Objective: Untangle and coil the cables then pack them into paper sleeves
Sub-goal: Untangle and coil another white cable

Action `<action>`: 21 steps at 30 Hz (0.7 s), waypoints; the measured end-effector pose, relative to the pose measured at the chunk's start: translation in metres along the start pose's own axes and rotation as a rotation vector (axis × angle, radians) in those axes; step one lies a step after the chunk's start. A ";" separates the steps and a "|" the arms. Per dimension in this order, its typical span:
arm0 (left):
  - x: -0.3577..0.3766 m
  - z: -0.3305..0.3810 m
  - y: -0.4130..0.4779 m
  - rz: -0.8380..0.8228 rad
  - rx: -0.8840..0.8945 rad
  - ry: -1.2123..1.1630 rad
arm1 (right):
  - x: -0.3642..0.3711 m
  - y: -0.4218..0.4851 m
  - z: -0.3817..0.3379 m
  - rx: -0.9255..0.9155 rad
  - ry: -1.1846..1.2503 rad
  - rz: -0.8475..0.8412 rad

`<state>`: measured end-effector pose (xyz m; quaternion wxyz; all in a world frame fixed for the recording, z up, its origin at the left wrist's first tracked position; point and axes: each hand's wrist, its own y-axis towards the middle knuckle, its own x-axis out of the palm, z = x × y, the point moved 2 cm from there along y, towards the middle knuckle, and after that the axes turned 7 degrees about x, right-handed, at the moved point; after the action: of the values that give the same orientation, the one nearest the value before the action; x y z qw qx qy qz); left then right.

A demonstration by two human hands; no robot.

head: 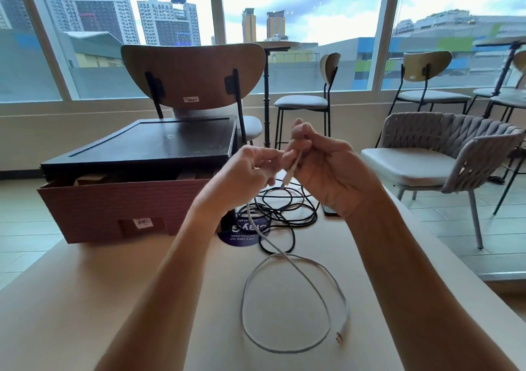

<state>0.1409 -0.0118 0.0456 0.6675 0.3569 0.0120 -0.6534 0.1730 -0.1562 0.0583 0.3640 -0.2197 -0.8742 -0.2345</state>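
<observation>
Hanging from both hands, the white cable [242, 305] loops slack on the table [113, 299], near the tangled black cable [315, 214]. The right hand [321, 168] curls round its plug end; the left hand [247, 171] pinches lower down, judged ready to start coiling.

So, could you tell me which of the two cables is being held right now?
The white cable: both the left hand and right hand hold it near one end, while the black cable lies tangled on the table, untouched.
</observation>
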 end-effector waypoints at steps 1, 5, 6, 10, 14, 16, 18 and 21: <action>0.002 0.003 -0.001 -0.047 -0.002 0.105 | -0.001 0.000 -0.003 -0.053 0.049 0.062; 0.003 0.015 -0.008 -0.209 -0.024 0.389 | -0.014 -0.006 -0.018 -0.260 0.156 0.380; 0.000 0.018 -0.009 -0.229 -0.022 0.388 | -0.019 -0.008 -0.022 -0.300 0.137 0.457; -0.018 0.025 -0.013 -0.239 -0.009 0.359 | -0.030 -0.015 -0.029 -0.433 -0.100 0.703; -0.037 0.033 -0.016 -0.148 0.083 0.383 | -0.029 -0.021 -0.031 -0.392 -0.465 0.752; -0.044 0.036 -0.015 -0.075 0.138 0.375 | -0.026 -0.020 -0.028 -0.271 -0.546 0.704; -0.046 0.039 -0.015 -0.020 0.183 0.367 | -0.023 -0.018 -0.022 -0.182 -0.577 0.643; -0.046 0.044 -0.015 0.079 0.242 0.364 | -0.017 -0.018 -0.012 -0.035 -0.694 0.518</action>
<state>0.1010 0.0083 0.0934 0.6319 0.5466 0.0396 -0.5481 0.1805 -0.1809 0.0485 0.0916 -0.5040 -0.8566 -0.0625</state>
